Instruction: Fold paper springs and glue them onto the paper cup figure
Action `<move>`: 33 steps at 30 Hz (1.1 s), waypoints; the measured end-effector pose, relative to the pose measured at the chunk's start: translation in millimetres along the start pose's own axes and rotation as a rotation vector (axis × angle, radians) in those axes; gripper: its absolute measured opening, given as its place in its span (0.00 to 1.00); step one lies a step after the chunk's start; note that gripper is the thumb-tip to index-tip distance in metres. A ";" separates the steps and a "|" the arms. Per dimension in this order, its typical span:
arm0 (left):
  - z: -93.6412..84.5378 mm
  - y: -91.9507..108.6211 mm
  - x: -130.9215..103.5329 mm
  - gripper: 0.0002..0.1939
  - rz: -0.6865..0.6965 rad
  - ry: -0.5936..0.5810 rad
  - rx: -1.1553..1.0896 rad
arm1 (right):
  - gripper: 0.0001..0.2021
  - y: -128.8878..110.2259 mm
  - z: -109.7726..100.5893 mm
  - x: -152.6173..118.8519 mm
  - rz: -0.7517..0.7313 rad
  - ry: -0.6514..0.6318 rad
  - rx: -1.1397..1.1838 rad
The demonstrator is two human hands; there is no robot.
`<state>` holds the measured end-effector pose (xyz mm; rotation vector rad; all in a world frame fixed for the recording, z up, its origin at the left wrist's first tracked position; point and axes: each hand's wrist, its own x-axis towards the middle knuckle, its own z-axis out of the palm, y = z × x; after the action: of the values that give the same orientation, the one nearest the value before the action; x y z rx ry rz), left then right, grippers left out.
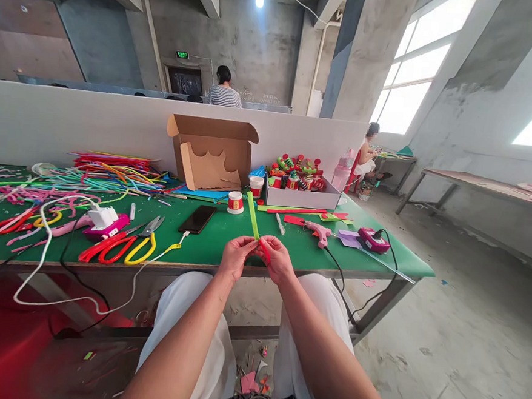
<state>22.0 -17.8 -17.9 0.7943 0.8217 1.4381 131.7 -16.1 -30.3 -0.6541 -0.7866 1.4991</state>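
Note:
A light green strip [253, 215] stands up between my hands, with a red strip [265, 252] crossing its lower end. My left hand [238, 255] pinches the green strip near that end. Fingertips of my right hand [277, 260] are closed on the red strip, right beside the left fingers. Both hands are just over the front edge of the green table [212, 242]. Beyond them stand a red and white paper cup [235, 203] and a second cup [256, 186].
Scissors [142, 239], a phone [198, 219] and cables lie left, with many colored stems [107, 179] behind. An open cardboard box [216, 159] and a white box [302, 198] of red-green figures stand at the back. A pink glue gun [319, 233] lies right.

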 end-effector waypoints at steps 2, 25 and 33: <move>0.0 -1.2 0.3 0.20 0.005 0.014 0.001 | 0.15 1.2 1.8 -0.6 -0.024 0.009 -0.011; -3.6 -8.2 4.6 0.20 0.031 -0.051 -0.012 | 0.13 18.8 -7.1 7.4 -0.357 0.105 -0.562; 0.0 -12.1 0.6 0.21 0.075 -0.092 0.036 | 0.09 16.2 -4.2 4.4 -0.421 0.230 -0.582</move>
<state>28.1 -17.0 -28.4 0.9205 0.7560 1.4452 124.8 -11.4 -45.5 -0.9978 -1.1111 0.7897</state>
